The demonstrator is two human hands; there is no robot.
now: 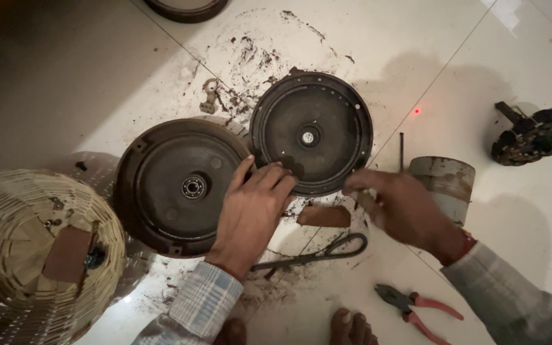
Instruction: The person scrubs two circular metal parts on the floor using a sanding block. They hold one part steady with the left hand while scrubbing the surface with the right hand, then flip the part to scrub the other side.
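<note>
As the head view shows, two dark round covers lie apart on the white tiled floor (65,76), side by side with rims almost touching: the left cover (180,185), concave side up with a bearing at its centre, and the right cover (312,133), likewise face-up with a small hub. Disassembly appears well advanced, judging by the separated halves, the wound core (535,134) set well apart at far right, and the rusty grit scattered over the tiles; what is left cannot be read from this view. The left hand (250,214) rests flat, fingers spread and unclenched, across the gap where both covers meet, fingertips touching the lower rim of the right cover and grasping nothing. The right hand (400,207) hovers near the lower right rim of the same cover, fingers loosely curled; motion blur hides whether it pinches anything. Between the hands lies a brown block (324,216), with a looped metal tool (317,254) below it. A grey cylinder (445,182) stands just behind the right hand, red-handled pliers (416,310) lie near the right sleeve, and a woven basket (39,255) sits at far left
</note>
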